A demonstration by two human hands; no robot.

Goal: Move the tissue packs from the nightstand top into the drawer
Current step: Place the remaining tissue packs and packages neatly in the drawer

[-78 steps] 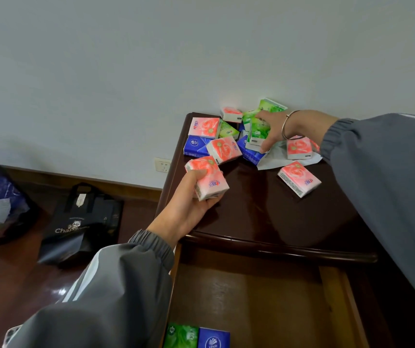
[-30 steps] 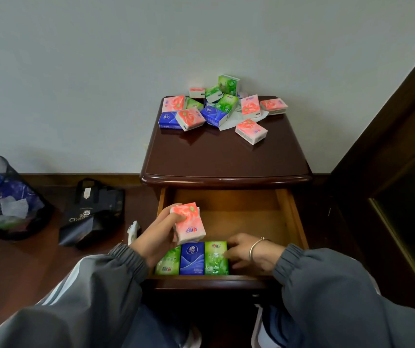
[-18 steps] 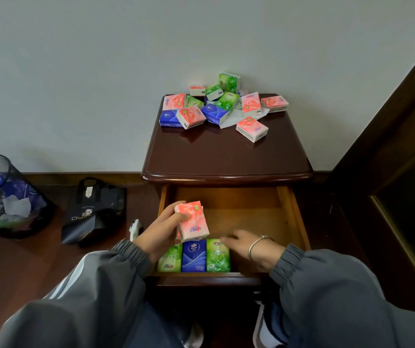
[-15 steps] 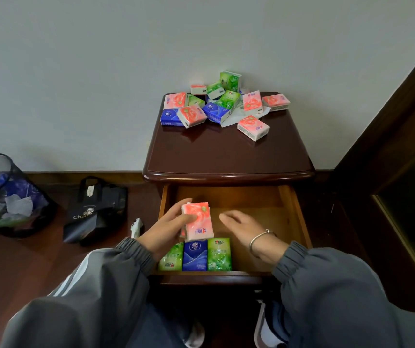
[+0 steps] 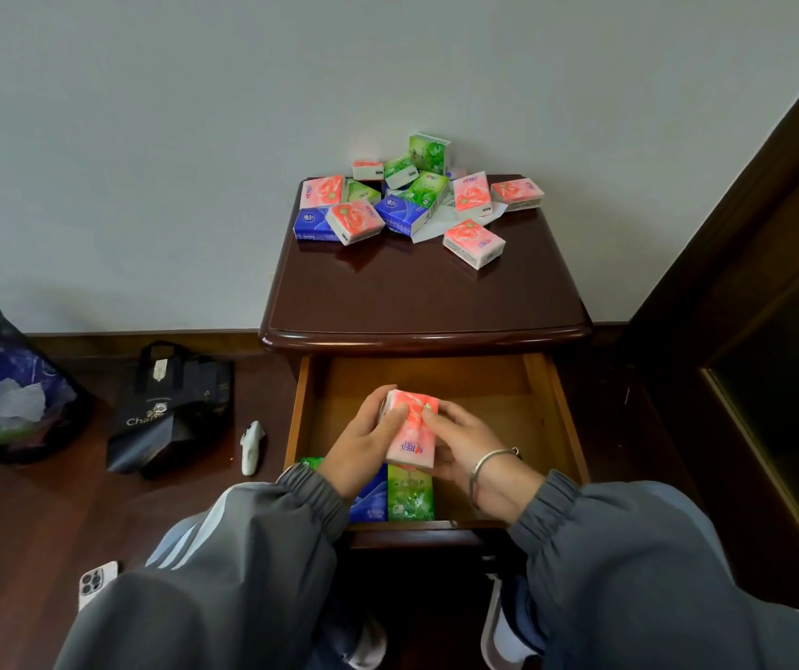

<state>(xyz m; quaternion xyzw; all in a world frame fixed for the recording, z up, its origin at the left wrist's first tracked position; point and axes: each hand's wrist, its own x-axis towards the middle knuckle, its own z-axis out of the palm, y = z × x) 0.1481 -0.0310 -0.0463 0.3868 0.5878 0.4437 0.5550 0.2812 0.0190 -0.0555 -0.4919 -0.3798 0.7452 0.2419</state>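
Pink pack [image 5: 411, 430], gripped between both hands [image 5: 363, 440]

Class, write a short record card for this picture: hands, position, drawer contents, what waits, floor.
Hands: left hand and right hand both grip the pink tissue pack
Position: over the open drawer
Drawer contents: green pack, blue pack at its front
Waiting: pile of packs on the nightstand top, near the wall
Floor: black bag, phone, bin
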